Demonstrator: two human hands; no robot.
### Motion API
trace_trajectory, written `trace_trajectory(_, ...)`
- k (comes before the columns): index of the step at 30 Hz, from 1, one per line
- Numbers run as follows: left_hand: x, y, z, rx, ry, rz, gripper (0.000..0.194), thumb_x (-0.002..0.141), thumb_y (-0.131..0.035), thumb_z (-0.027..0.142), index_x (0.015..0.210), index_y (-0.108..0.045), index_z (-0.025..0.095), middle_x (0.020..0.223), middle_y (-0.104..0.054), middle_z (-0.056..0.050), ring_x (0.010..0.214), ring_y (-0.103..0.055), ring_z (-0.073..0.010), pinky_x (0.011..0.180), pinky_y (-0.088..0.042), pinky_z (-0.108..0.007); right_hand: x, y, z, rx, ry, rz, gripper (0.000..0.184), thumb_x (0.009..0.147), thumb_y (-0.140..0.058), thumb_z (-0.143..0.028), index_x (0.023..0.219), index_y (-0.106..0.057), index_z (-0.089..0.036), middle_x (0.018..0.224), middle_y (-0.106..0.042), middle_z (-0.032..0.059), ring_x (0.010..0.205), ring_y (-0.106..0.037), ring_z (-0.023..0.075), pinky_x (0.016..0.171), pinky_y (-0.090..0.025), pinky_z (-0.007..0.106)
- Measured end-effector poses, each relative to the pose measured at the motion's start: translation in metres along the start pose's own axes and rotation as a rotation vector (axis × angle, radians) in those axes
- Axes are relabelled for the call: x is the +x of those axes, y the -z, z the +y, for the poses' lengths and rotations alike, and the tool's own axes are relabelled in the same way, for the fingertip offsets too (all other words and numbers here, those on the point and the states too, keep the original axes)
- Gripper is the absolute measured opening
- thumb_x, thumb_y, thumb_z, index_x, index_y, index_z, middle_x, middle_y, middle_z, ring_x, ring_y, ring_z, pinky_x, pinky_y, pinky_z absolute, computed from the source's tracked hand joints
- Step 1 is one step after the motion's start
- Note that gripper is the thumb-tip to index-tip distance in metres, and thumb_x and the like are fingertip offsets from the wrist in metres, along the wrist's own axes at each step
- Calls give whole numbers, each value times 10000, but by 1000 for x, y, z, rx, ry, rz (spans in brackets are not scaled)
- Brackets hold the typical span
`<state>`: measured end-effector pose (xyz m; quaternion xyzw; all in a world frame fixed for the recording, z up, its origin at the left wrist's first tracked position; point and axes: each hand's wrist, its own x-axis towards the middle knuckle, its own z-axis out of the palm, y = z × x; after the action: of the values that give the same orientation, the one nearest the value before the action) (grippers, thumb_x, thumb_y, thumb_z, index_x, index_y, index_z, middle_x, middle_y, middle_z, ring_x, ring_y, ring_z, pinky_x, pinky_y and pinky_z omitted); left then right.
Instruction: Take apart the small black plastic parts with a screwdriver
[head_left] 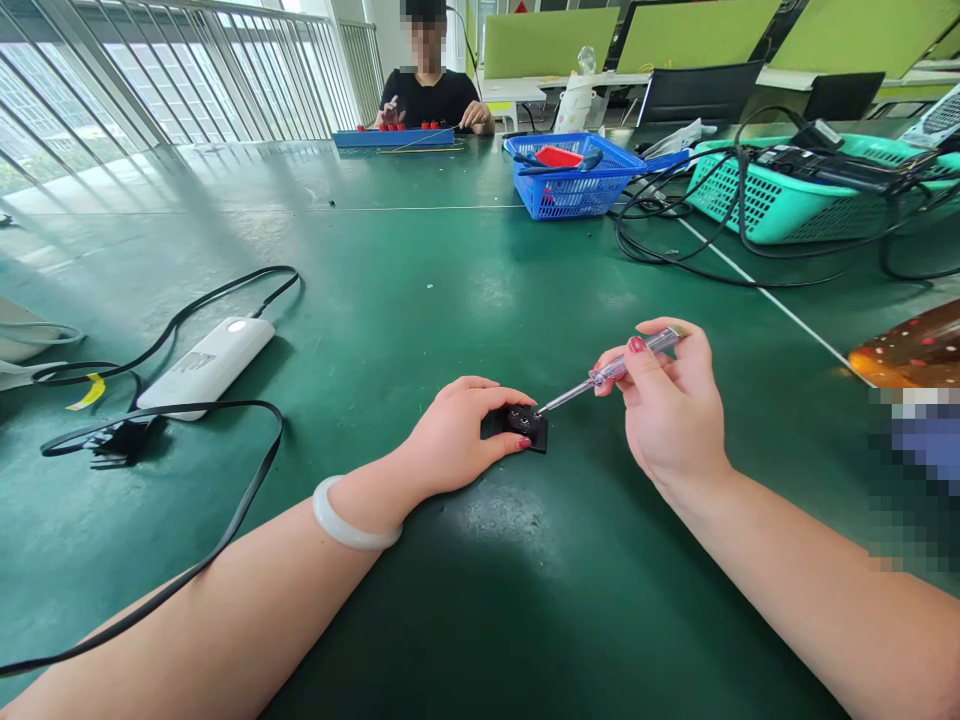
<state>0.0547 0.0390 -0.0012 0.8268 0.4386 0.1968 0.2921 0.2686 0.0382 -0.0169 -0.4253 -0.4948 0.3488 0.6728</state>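
Observation:
My left hand [461, 430] lies on the green table with thumb and fingers closed around a small black block-shaped part [526, 424] that has a flat base and a raised top. My right hand [667, 400] grips the clear handle of a screwdriver [576, 391]. Its metal shaft slants down to the left, and the tip meets the top of the black part, near its right side. Whether the tip sits in a screw is too small to make out. A white bangle circles my left wrist.
On the left lie a white power bank [210, 365] and black cables [247, 480]. Toward the back right stand a blue basket [570, 195] and a teal basket [787, 215] with tangled cords. Across the table [360, 300], a person sits behind a blue tray [394, 138] with red pieces.

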Motion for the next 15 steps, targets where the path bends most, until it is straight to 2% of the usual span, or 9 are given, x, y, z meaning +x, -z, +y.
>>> trace_trajectory(5, -1, 0, 0, 7, 15, -12, 416, 843, -684, 314, 1257, -651, 340, 1183, -697, -20, 1272, -500, -264, 1075, -441, -434, 1, 0, -1, 32, 20, 14, 204, 887, -643, -360, 985, -487, -273, 674, -635, -54, 616, -627, 152, 619, -511, 331)
trace_trajectory(15, -1, 0, -1, 11, 2, -5, 387, 844, -677, 333, 1231, -664, 327, 1196, -689, -30, 1251, -520, -269, 1056, -459, -432, 1, 1, -1, 32, 39, 50, 237, 889, -637, -414, 960, -469, -262, 676, -615, -49, 591, -600, 148, 573, -482, 311)
